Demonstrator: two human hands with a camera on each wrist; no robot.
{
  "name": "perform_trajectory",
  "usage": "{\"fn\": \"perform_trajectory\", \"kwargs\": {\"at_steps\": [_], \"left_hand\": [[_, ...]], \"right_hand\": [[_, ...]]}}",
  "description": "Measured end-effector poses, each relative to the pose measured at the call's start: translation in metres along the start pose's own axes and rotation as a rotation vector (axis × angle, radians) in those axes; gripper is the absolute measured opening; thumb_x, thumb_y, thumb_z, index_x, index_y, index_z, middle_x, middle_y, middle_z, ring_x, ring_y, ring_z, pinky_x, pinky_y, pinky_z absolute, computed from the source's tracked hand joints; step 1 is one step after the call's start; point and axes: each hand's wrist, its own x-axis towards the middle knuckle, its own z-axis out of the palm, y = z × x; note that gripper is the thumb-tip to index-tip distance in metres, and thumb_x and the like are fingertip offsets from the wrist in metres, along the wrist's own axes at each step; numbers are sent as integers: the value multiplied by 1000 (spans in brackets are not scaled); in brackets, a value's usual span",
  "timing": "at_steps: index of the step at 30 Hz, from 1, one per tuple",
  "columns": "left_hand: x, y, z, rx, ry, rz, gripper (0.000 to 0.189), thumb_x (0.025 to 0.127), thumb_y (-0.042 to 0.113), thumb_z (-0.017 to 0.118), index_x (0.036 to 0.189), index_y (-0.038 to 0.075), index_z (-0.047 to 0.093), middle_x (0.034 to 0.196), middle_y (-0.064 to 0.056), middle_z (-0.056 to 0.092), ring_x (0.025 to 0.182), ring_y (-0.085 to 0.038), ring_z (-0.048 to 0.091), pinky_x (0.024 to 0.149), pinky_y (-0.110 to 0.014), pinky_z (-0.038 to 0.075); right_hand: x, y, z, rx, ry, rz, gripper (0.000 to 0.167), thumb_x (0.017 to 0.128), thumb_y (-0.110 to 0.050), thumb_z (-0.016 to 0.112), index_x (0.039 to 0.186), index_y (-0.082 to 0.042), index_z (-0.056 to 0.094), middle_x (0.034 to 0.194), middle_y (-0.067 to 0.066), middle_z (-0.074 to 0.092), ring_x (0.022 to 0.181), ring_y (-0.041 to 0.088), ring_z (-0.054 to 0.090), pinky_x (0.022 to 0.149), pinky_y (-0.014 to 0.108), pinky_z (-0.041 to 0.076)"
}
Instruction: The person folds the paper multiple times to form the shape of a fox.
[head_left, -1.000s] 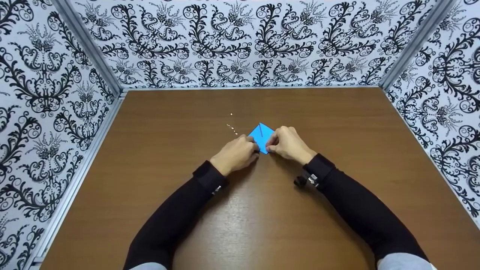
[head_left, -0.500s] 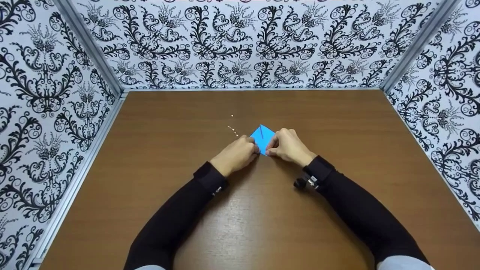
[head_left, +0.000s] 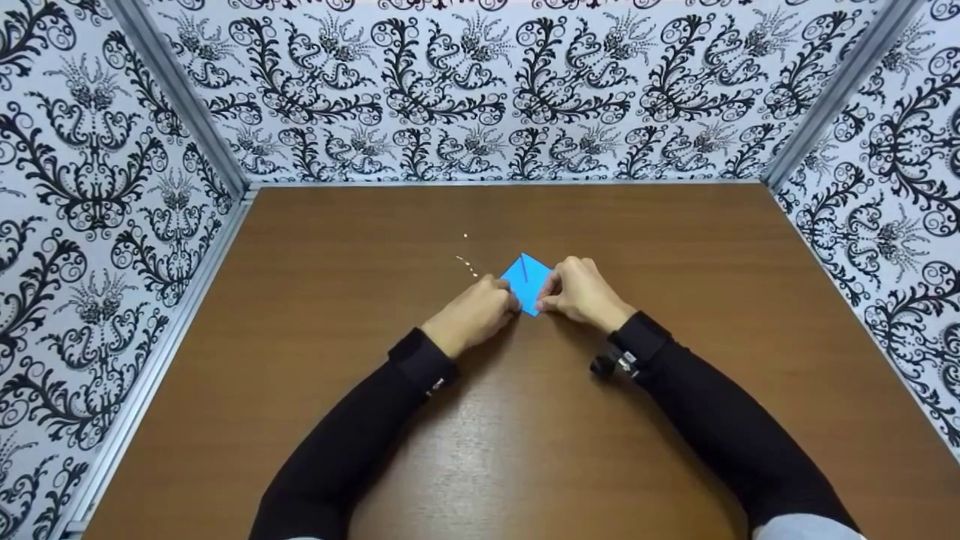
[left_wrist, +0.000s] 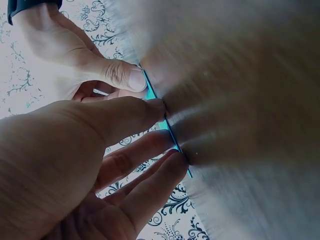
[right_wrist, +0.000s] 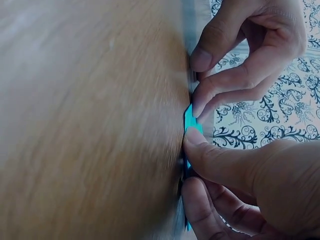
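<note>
A small folded piece of blue paper [head_left: 527, 281] lies flat near the middle of the wooden table, turned like a diamond with one corner toward the back. From its back corner a dark line runs part of the way down. My left hand [head_left: 476, 309] holds the left edge, its thumb on top in the left wrist view. At the right edge, near the front corner, my right hand [head_left: 585, 294] pinches the paper between thumb and curled fingers. The right wrist view shows the right thumb [right_wrist: 197, 142] pressing on the blue sheet, level with the tabletop. Fingers cover both side corners.
Several tiny white specks [head_left: 466, 264] mark the table [head_left: 360, 247] just beyond the left hand. Patterned white-and-black panels [head_left: 480, 90] enclose the table at the back and both sides, with metal rails at the corners. A small black camera [head_left: 602, 367] sits beside the right wrist.
The right fingertips have shifted slightly to the right, so the paper's front corner shows again. Otherwise the hands and paper stay in place while the head view tilts a little.
</note>
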Motion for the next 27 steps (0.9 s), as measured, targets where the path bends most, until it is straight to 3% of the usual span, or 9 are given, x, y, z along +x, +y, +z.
{"fn": "perform_trajectory", "kwargs": {"at_steps": [4,5,11,17,20,24,27], "left_hand": [[0,-3,4,2,12,16,18,113,3,75,110,2,92,111,-22,83,107,-44,78,96,-53,70],[3,-11,14,17,24,28,19,114,6,75,109,4,93,110,-19,84,107,-41,78,96,-50,70],[7,-31,33,82,54,77,17,113,12,79,104,14,94,106,-8,83,102,-30,77,86,-45,68],[0,-12,13,24,34,66,19,112,2,75,105,6,92,107,-19,83,102,-41,77,87,-51,69],[4,-24,29,48,52,77,21,113,5,74,102,8,91,104,-16,83,100,-38,75,85,-49,68],[6,-30,33,90,71,93,20,111,7,75,99,11,91,102,-11,83,97,-34,75,81,-48,66],[2,-14,11,37,46,83,18,109,0,74,102,4,90,106,-19,85,98,-42,77,86,-54,68]], "right_hand": [[1,4,0,2,10,6,9,96,-18,102,91,-14,95,93,3,92,89,20,78,79,31,57],[1,5,0,7,12,3,9,96,-17,101,92,-13,95,93,4,92,88,20,77,78,30,57],[4,13,-3,-2,43,-19,9,96,-13,100,90,-9,95,91,8,91,82,22,74,72,29,51],[8,21,-7,-8,76,31,9,99,-11,97,93,-7,94,96,13,91,92,31,78,80,35,56],[11,24,-9,-15,81,59,9,101,-12,95,96,-5,95,101,16,91,99,36,81,88,42,61],[16,28,-13,-22,87,96,11,103,-13,93,97,-4,95,103,17,91,105,39,82,96,49,65],[20,32,-16,-27,103,124,11,104,-14,93,97,-5,95,103,17,91,106,39,81,98,48,65]]}}
